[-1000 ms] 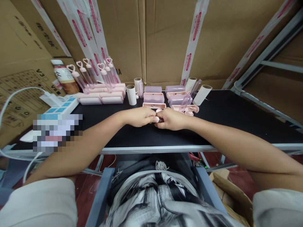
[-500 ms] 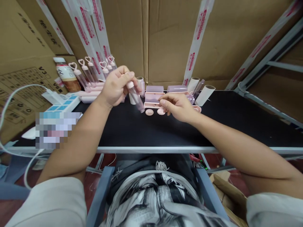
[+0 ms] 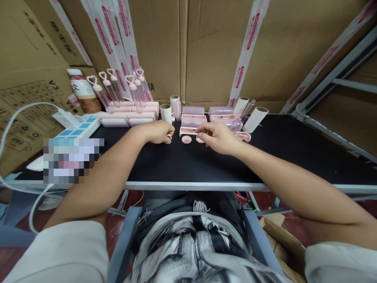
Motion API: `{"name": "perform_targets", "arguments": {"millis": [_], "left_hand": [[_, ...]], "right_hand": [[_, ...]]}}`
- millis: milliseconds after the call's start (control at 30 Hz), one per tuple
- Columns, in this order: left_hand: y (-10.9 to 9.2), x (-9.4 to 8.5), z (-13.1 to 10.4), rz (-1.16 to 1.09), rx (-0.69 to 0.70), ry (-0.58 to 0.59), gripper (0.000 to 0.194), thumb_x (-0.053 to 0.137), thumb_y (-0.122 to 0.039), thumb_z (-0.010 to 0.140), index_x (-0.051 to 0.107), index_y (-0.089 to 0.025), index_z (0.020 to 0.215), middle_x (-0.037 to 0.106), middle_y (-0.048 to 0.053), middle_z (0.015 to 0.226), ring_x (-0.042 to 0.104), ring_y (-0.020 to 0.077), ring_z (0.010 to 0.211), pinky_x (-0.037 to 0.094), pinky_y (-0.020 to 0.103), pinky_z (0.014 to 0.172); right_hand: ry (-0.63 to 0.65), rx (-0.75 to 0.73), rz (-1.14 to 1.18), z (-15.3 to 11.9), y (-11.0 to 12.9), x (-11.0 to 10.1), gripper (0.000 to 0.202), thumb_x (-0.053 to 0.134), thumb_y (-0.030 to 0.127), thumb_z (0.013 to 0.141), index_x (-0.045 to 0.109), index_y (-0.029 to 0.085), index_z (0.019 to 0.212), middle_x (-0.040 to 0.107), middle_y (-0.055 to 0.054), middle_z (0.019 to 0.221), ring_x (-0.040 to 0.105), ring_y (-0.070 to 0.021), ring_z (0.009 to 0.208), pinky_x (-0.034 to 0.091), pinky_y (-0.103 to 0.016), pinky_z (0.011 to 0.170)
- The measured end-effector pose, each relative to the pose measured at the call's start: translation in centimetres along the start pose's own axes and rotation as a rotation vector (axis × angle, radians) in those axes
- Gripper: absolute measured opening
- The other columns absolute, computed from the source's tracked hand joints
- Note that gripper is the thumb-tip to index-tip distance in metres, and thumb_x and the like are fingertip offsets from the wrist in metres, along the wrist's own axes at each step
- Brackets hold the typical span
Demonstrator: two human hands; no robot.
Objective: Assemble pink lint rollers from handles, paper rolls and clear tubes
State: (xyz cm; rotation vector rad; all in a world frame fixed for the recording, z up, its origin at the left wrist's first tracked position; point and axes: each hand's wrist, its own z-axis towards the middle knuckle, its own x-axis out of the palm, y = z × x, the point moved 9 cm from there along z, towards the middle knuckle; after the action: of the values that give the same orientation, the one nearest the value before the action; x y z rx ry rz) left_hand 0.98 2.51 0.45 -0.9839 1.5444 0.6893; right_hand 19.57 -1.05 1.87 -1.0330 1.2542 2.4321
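Right hand [image 3: 220, 137] over tabletop [image 3: 294, 151], cardboard [image 3: 213, 51] behind.

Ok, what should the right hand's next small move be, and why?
I'd probably have the right hand close its fingers gently on the right disc. They are parted over it and partly hide it, while the left disc lies uncovered, farther from them. Whether they touch the right disc, I can't tell; what the curled left hand holds is unclear.
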Motion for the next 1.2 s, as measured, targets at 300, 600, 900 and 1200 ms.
{"name": "perform_targets", "arguments": {"millis": [300, 600, 900, 1200], "left_hand": [[0.7, -0.1, -0.2, 0.015, -0.056, 0.012, 0.014, 0.074, -0.025, 0.082, 0.061, -0.022, 0.082, 0.072, 0.001, 0.086, 0.063, 0.0189, 0.076, 0.038, 0.03, 0.067], [1.0, -2.6, -1.1, -0.231, -0.048, -0.148, 0.024, 0.07, -0.043, 0.08, 0.068, -0.023, 0.091, 0.077, 0.001, 0.082, 0.069, 0.0212, 0.074, 0.045, 0.03, 0.068], [-0.6, -4.5, -1.1, -0.19, 0.094, -0.424, 0.026, 0.064, -0.036, 0.085, 0.078, -0.019, 0.098, 0.08, 0.004, 0.093, 0.07, 0.0207, 0.083, 0.048, 0.031, 0.077], [2.1, -6.9, -2.2, -0.331, -0.082, -0.745, 0.022, 0.067, -0.03, 0.088, 0.077, -0.018, 0.104, 0.074, 0.003, 0.086, 0.065, 0.0199, 0.077, 0.051, 0.034, 0.078]], "right_hand": [[0.042, 0.054, -0.086, 0.0, -0.1, 0.4, 0.016, 0.063, 0.019, 0.094, 0.078, 0.016, 0.097, 0.077, -0.003, 0.087, 0.067, -0.0176, 0.079, 0.046, -0.031, 0.079], [0.08, 0.123, -0.247, -0.1, -0.6, 0.4, 0.025, 0.061, 0.009, 0.093, 0.08, 0.017, 0.106, 0.084, -0.007, 0.108, 0.075, -0.0225, 0.094, 0.05, -0.032, 0.086], [0.136, 0.143, -0.289, -0.2, -1.0, 0.9, 0.02, 0.063, 0.015, 0.099, 0.079, 0.019, 0.11, 0.084, -0.009, 0.116, 0.077, -0.0251, 0.104, 0.051, -0.033, 0.092], [0.151, 0.132, -0.316, -0.3, -0.8, 1.0, 0.022, 0.061, 0.013, 0.098, 0.079, 0.019, 0.108, 0.084, -0.008, 0.114, 0.076, -0.0239, 0.102, 0.05, -0.032, 0.089]]}}
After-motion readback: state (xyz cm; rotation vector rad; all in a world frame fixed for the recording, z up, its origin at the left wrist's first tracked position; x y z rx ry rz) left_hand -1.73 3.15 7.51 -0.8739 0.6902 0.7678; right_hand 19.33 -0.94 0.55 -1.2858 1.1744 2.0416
